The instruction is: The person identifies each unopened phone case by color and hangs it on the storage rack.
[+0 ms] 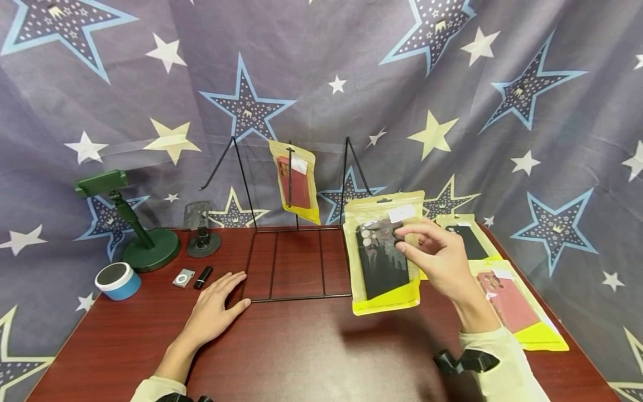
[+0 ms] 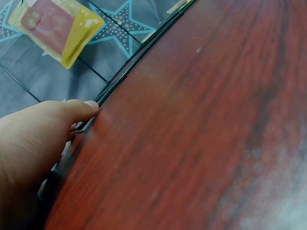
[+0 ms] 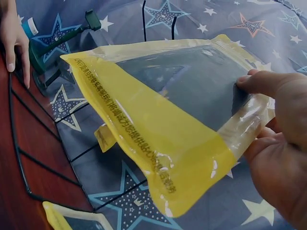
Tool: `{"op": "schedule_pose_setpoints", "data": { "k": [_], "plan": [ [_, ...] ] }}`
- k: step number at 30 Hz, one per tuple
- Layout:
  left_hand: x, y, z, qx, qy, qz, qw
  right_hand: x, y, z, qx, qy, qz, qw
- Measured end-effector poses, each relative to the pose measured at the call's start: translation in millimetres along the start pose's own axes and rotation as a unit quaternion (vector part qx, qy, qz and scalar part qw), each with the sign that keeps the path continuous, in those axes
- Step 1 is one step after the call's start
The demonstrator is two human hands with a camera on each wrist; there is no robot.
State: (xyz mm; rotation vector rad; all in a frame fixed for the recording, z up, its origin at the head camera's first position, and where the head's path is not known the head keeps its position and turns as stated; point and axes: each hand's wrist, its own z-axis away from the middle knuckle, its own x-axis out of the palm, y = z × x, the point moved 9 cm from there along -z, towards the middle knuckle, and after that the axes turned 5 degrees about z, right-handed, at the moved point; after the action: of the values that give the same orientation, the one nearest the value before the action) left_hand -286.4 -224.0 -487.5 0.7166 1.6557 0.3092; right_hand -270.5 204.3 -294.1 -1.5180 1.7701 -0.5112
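Observation:
My right hand (image 1: 444, 257) pinches the right edge of a clear-and-yellow zip pouch (image 1: 384, 273) holding a black phone case. The pouch is upright in the air, in front of the right side of a black wire display rack (image 1: 296, 298). In the right wrist view, the thumb presses on the pouch's clear part. At the rack's front left corner, my left hand (image 1: 216, 307) rests on the table with fingers extended, its thumb touching the wire. Another pouch (image 1: 300, 192), with a pinkish-red phone case inside, hangs from the rack's middle hook.
On the table's right lie a pouch with a pinkish-red case (image 1: 517, 304) and one with a dark case (image 1: 467, 240). At left stand a green phone stand (image 1: 150, 251), black stand (image 1: 203, 243), blue round speaker (image 1: 118, 282), small silver device (image 1: 183, 277) and black stick (image 1: 203, 277).

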Motion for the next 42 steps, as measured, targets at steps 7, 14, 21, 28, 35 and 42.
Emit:
{"op": "schedule_pose_setpoints", "data": {
  "k": [7, 14, 21, 28, 35, 42],
  "plan": [
    [-1.4, -0.8, 0.5, 0.001, 0.001, -0.001, 1.0, 11, 3, -10.1, 0.003, -0.007, -0.02, 0.9998],
    [-1.7, -0.6, 0.8, 0.003, 0.006, -0.001, 1.0, 19, 11, -17.5, 0.013, -0.013, -0.016, 0.9997],
    [-1.7, -2.1, 0.8, 0.0, 0.003, -0.004, 1.0, 25, 16, -23.8, 0.016, -0.005, 0.006, 0.9998],
    [-4.9, -5.2, 2.6, 0.001, 0.008, -0.006, 0.9999, 34, 34, -38.7, 0.038, 0.001, 0.007, 0.9992],
    [-6.3, -6.4, 4.2, -0.001, 0.009, -0.009, 0.9999, 43, 52, -63.4, 0.063, 0.016, -0.002, 0.9979],
    [-0.8, -2.6, 1.7, -0.002, 0.003, -0.002, 1.0, 42, 79, -84.9, 0.105, 0.044, -0.001, 0.9935]
  ]
}}
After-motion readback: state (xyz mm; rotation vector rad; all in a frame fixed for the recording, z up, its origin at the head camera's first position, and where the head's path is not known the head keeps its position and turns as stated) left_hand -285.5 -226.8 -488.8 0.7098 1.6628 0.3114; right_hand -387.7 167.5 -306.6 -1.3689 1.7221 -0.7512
